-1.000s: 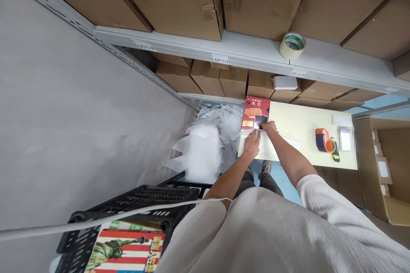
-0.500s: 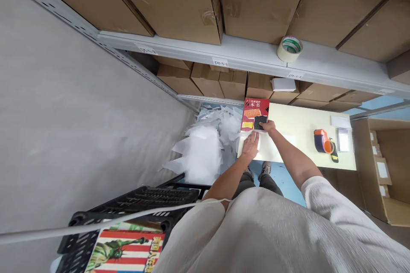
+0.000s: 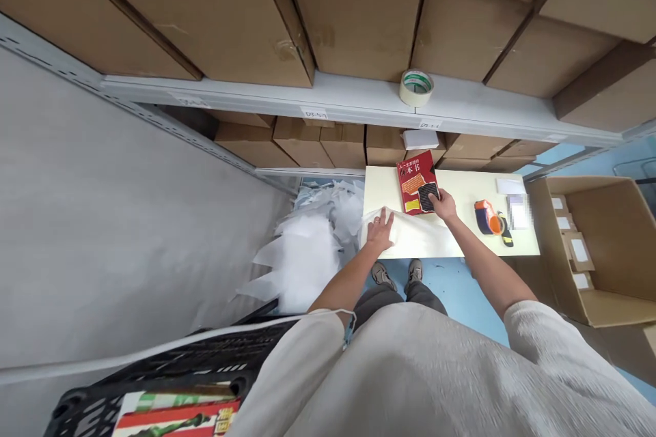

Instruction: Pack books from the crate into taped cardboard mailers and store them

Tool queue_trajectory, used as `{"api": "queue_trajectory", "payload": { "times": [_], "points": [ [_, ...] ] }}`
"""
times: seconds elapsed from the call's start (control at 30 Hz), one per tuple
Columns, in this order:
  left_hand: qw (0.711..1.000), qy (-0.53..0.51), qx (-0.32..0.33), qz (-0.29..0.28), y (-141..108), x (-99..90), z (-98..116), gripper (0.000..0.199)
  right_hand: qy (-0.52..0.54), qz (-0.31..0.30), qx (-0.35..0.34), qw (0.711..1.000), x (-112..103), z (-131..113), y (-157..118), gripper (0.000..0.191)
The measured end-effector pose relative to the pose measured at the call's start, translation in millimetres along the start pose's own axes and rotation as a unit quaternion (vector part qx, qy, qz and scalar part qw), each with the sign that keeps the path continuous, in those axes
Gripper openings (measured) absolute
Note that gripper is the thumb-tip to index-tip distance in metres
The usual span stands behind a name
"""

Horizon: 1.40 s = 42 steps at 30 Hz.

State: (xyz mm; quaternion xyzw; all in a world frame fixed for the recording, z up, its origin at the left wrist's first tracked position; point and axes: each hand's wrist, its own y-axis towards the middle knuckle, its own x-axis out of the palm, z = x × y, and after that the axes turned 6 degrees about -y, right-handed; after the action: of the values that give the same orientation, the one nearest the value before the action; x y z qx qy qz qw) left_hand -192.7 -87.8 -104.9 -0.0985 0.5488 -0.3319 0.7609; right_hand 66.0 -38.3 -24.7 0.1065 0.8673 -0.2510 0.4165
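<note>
A red book with orange, yellow and black patches on its cover lies slightly tilted over the pale table. My right hand grips its lower right corner, thumb on the cover. Below the book, a thin, glossy white sheet or bag spreads along the table's near edge. My left hand rests on its left end with fingers spread, pressing it down.
An orange and purple tape dispenser and a black-yellow tool lie to the right. Loose white sheets pile up left of the table. A tape roll sits on the shelf. An open carton stands right; a black crate holds books behind me.
The red book has moved right along the table and turned slightly with my right hand. My left hand has shifted left and its fingers have spread on the white sheet. The view has swung right.
</note>
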Motion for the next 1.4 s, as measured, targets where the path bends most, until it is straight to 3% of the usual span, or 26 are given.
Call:
{"api": "queue_trajectory", "payload": {
  "times": [0.17,0.23,0.33,0.47,0.67,0.8,0.9,1.0,1.13,1.27,1.4],
  "points": [
    [0.999,0.001,-0.037,-0.036,23,-11.4,4,0.138,0.113,0.032,-0.067,0.991,-39,23,-15,0.037],
    [0.998,0.001,-0.058,-0.033,31,-13.7,7,0.135,0.196,0.025,-0.096,0.976,-46,30,-21,0.042],
    [0.997,0.007,-0.070,-0.026,38,-14.5,12,0.131,0.302,-0.010,-0.084,0.949,-45,41,-30,0.054],
    [0.997,0.014,-0.078,-0.021,38,-13.0,13,0.134,0.393,-0.076,-0.036,0.916,-26,55,-40,0.064],
    [0.996,-0.007,-0.087,-0.022,39,-14.1,8,0.134,0.438,-0.174,0.017,0.882,26,81,-50,0.070],
    [0.996,-0.050,-0.059,-0.039,39,-19.9,-8,0.136,0.448,-0.220,0.055,0.865,50,103,-52,0.070],
    [0.996,-0.076,-0.036,-0.033,35,-22.4,-24,0.125,0.446,-0.240,0.071,0.859,59,116,-50,0.067],
    [0.995,-0.093,-0.027,0.026,31,-19.8,-34,0.097,0.436,-0.258,0.058,0.860,63,122,-48,0.060],
    [0.990,-0.098,-0.006,0.104,28,-12.9,-30,0.066,0.381,-0.272,0.061,0.881,69,118,-45,0.048],
    [0.992,-0.085,0.014,0.092,29,-11.7,-20,0.058,0.295,-0.240,0.084,0.921,77,111,-43,0.031],
    [0.994,-0.072,-0.031,0.071,33,-16.1,-20,0.064,0.213,-0.183,0.093,0.955,83,108,-44,0.024]
  ]
}}
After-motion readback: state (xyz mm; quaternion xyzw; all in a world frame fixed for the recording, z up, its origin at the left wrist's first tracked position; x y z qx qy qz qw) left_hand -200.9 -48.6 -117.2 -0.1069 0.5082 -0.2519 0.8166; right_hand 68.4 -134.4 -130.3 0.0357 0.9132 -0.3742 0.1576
